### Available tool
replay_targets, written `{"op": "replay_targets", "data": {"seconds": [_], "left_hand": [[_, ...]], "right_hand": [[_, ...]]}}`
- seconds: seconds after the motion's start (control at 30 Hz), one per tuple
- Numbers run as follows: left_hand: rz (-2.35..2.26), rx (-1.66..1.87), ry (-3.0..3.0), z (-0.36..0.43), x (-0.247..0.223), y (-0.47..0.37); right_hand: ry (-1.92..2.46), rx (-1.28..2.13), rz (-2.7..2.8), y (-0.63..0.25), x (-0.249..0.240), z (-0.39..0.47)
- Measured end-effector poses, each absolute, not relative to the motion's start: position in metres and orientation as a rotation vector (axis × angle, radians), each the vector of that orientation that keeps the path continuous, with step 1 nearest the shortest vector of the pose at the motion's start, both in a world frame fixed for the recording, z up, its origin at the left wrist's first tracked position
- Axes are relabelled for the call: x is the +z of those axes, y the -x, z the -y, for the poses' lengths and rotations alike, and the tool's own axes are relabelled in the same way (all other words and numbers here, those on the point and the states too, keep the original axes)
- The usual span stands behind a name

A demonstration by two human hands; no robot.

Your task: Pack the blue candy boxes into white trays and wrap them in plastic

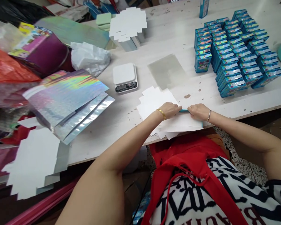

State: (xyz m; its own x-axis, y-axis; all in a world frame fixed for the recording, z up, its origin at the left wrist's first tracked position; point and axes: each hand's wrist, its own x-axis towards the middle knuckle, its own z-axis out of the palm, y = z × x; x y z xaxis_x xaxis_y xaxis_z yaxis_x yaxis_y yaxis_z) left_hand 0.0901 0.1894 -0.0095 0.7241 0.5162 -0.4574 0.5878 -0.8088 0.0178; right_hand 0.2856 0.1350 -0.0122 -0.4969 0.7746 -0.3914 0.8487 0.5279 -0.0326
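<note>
White die-cut card sheets [152,100] lie in a pile at the table's front edge, with a blue corner showing at their lower right. Over the pile, a narrow blue folded edge of card [184,110] shows between my two hands. My left hand [170,110], with a gold bracelet at the wrist, has its fingers closed on the left end of that edge. Closed on the right end is my right hand [198,112], which has a silver bracelet. The fingertips are partly hidden by the knuckles.
Rows of blue boxes [236,53] stand at the right. A white scale [124,75] and a translucent sheet [167,70] lie behind the pile. Holographic bags [67,97] are at the left, a stack of white cutouts [128,23] at the back.
</note>
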Motion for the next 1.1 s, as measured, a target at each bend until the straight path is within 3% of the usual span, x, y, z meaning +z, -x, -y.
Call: {"op": "replay_targets", "data": {"seconds": [0.7, 0.9, 1.1], "left_hand": [[-1.033, -0.657, -2.702, -0.188, -0.01, -0.09], [-0.849, -0.14, -2.629, -0.161, 0.016, -0.061], [-0.813, -0.129, -2.405, -0.133, 0.0, -0.055]], "right_hand": [[-1.276, -0.205, -2.438, -0.285, -0.012, -0.146], [-1.317, -0.183, -2.446, -0.305, -0.014, -0.162], [-1.375, -0.3, -2.528, -0.313, -0.004, -0.17]]}}
